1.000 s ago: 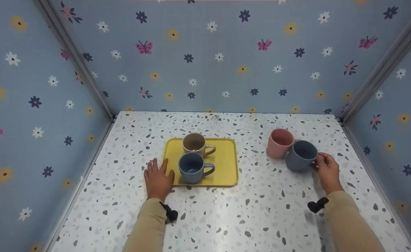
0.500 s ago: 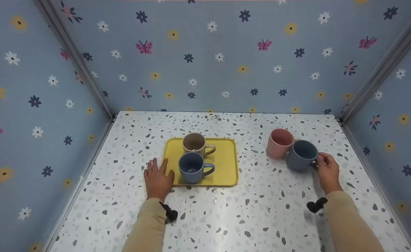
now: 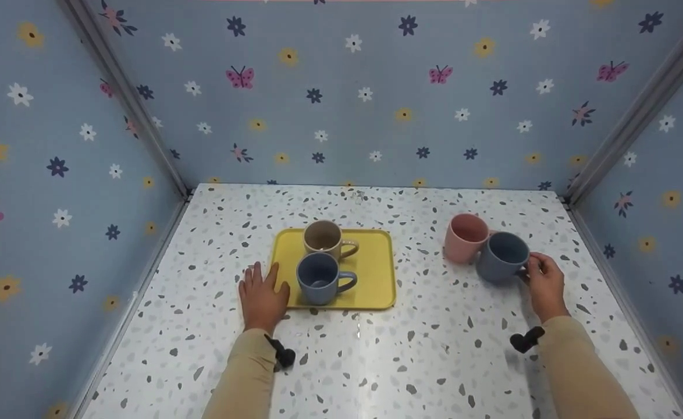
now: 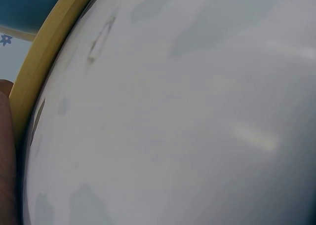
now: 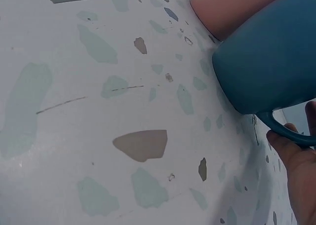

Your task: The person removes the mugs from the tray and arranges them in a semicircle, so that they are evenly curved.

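My right hand pinches the handle of a dark blue-grey mug on the right side of the table. In the right wrist view thumb and fingers close on that mug's handle. Behind and left of it, a pink mug stands upright, overlapped by the blue-grey one. My left hand lies flat with fingers spread at the left edge of a yellow tray. On the tray stand a lighter blue mug in front and a beige mug behind, both handles pointing right.
The speckled white table is enclosed by a flowered blue back wall and side walls. A stretch of tabletop lies between the tray and the two mugs on the right. Each wrist wears a small black camera mount.
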A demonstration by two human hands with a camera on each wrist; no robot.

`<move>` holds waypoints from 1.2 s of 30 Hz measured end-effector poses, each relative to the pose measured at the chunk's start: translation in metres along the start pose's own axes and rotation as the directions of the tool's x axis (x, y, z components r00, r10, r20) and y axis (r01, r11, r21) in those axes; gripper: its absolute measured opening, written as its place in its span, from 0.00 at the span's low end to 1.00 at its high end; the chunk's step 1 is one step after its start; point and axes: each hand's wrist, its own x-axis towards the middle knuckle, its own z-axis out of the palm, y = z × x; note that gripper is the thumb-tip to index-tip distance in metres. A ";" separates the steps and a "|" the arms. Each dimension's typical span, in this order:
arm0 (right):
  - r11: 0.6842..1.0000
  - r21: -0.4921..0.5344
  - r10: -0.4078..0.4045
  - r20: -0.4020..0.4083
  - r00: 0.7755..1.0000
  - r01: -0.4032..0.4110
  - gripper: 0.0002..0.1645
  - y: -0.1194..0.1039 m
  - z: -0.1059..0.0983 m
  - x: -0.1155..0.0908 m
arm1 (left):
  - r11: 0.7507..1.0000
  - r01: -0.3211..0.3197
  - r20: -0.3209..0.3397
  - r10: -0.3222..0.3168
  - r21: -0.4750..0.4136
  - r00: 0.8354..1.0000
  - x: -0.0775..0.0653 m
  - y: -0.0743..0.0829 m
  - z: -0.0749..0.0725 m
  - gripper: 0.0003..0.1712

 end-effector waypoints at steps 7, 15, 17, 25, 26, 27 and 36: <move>0.990 0.107 0.085 0.033 0.996 -0.088 0.17 -0.011 -0.001 -0.001 | 1.000 -0.005 -0.003 0.005 0.003 1.000 0.000 0.000 0.002 0.35; 0.996 0.075 0.051 -0.124 0.991 -0.041 0.16 -0.031 0.003 0.003 | 1.000 -0.019 -0.020 0.019 -0.012 1.000 -0.001 -0.002 0.005 0.35; 0.997 0.075 0.032 -0.168 0.985 -0.020 0.16 -0.039 0.006 0.003 | 1.000 -0.012 -0.013 0.012 -0.009 1.000 -0.001 -0.003 0.005 0.36; 0.984 0.090 -0.128 -0.244 0.961 0.154 0.17 -0.070 0.028 0.001 | 1.000 0.010 0.012 -0.010 -0.001 1.000 -0.003 -0.001 0.001 0.36; 0.981 0.092 -0.145 -0.239 0.960 0.171 0.17 -0.073 0.032 0.001 | 1.000 0.010 0.009 -0.010 -0.001 1.000 -0.002 -0.001 0.001 0.36; 0.979 0.097 -0.151 -0.232 0.961 0.178 0.16 -0.077 0.036 0.000 | 1.000 0.010 0.007 -0.010 0.000 1.000 -0.002 -0.001 0.001 0.36; 0.969 0.125 -0.190 -0.181 0.965 0.214 0.16 -0.102 0.077 -0.005 | 1.000 -0.010 0.004 0.010 0.009 1.000 0.001 -0.001 0.001 0.36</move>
